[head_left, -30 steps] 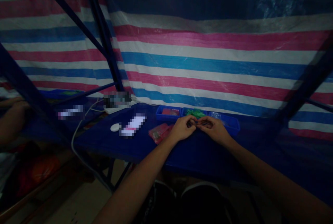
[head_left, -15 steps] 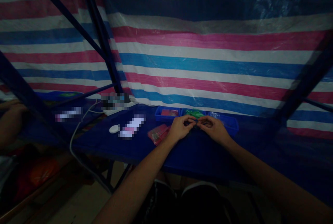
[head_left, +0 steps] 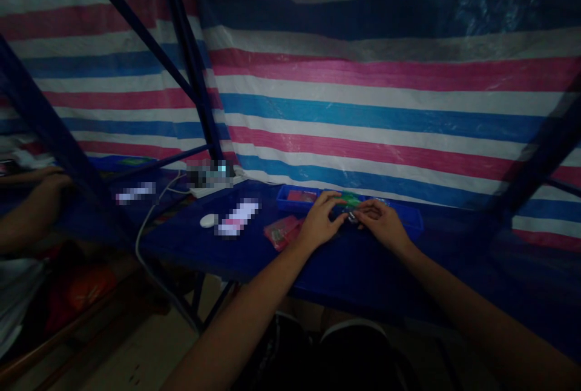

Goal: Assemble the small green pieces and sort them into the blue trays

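Observation:
My right hand (head_left: 385, 223) pinches a small shiny piece (head_left: 352, 216) between thumb and fingertips; it is too small and dark to name. Just left of it is my left hand (head_left: 323, 220), thumb and fingers apart, the thumb tip close to the piece. Whether that thumb touches it I cannot tell. Behind the hands stands a blue divided tray (head_left: 282, 199). Green plastic pieces or bags (head_left: 350, 198) lie in its middle part and pink packets (head_left: 302, 196) in its left part. Beside my left wrist lie pink plastic bags (head_left: 280, 231) with small contents.
On the blue table (head_left: 218, 264) are a round white object (head_left: 209, 221), a blurred-out phone-like object (head_left: 239, 216) and a white power strip (head_left: 213, 188) with a cable. Blue metal posts (head_left: 186, 46) frame the place. Another person's arm (head_left: 34, 212) rests at the left.
My fingertips, close together before, have moved apart. The left thumb and fingers have spread, and a shiny piece now shows at my right fingertips. The view has shifted slightly.

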A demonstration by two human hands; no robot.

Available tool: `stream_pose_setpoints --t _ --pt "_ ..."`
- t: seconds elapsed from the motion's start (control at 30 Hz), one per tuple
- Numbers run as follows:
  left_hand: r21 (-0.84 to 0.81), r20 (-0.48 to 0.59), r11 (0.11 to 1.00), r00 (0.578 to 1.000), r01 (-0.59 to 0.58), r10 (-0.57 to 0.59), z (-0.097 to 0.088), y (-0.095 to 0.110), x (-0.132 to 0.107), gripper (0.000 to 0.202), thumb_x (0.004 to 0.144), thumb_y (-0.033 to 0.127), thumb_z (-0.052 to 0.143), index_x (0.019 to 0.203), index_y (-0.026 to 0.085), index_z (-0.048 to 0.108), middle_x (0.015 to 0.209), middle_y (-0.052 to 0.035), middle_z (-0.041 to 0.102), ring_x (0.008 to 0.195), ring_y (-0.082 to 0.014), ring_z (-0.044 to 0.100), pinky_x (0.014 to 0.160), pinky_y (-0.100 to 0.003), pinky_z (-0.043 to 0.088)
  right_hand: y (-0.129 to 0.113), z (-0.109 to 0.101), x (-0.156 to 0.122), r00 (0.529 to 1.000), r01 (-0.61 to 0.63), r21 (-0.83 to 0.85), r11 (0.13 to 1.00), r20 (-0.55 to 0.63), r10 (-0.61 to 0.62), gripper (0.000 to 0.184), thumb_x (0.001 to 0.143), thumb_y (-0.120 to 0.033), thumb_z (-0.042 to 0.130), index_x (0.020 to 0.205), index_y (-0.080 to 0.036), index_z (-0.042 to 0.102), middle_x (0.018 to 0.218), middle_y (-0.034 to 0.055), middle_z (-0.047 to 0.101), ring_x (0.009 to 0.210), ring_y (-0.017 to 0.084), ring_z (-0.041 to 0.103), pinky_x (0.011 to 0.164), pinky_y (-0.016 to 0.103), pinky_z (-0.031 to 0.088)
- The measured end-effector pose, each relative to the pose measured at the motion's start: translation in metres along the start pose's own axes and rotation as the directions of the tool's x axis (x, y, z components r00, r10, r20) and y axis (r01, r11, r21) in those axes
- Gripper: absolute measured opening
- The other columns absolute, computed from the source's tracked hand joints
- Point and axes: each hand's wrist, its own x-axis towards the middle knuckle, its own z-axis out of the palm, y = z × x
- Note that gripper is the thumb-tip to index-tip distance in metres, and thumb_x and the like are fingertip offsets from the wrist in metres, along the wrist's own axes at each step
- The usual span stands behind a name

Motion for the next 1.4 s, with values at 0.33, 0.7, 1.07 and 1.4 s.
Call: stream_pose_setpoints --t 0.33,0.7,1.07,1.4 --pt "0.094 0.195 0.994 0.98 -0.055 0.036 0.001 0.002 0.0 0.024 0.098 0.03 0.061 0.116 0.019 0.071 0.111 -0.009 0.072 0.105 -0.0217 0.066 0.097 -0.036 0.052 -0.004 0.002 -0.001 0.997 -0.042 0.1 0.994 0.064 0.035 0.051 0.078 -0.057 0.079 0.111 -0.021 0.064 0.096 0.0085 0.078 0.088 0.026 0.076 0.077 0.041 0.065" --pt "0.005 0.139 0.998 0.988 0.07 -0.07 -0.003 0.005 0.002 0.027 0.099 0.035 0.057 0.11 0.018 0.074 0.103 -0.007 0.076 0.089 -0.0189 0.069 0.08 -0.03 0.053 -0.013 -0.004 -0.002 0.974 0.224 -0.266 0.938 0.034 -0.223 0.033 0.083 -0.05 0.074 0.104 -0.024 0.077 0.108 0.0083 0.073 0.1 0.026 0.069 0.085 0.04 0.059" --pt "0.188 0.202 0.982 0.977 0.024 -0.062 -0.005 0.002 0.001 0.032 0.1 0.043 0.055 0.103 0.019 0.076 0.098 -0.007 0.076 0.09 -0.0206 0.069 0.085 -0.032 0.052 -0.016 -0.009 0.0 0.98 0.187 -0.332 0.925 -0.007 -0.2 0.03 0.087 -0.048 0.071 0.104 -0.024 0.075 0.101 0.0069 0.078 0.088 0.025 0.073 0.078 0.038 0.058" --pt "0.316 0.345 0.947 0.937 -0.057 -0.059 -0.006 -0.02 -0.004 0.042 0.092 0.053 0.065 0.114 0.018 0.074 0.113 -0.0105 0.075 0.107 -0.0263 0.07 0.098 -0.039 0.052 -0.038 -0.061 0.007 0.815 0.324 -0.821 0.471 -0.011 -0.579 0.029 0.102 -0.034 0.05 0.116 -0.025 0.074 0.109 0.0098 0.073 0.105 0.028 0.064 0.099 0.045 0.049"
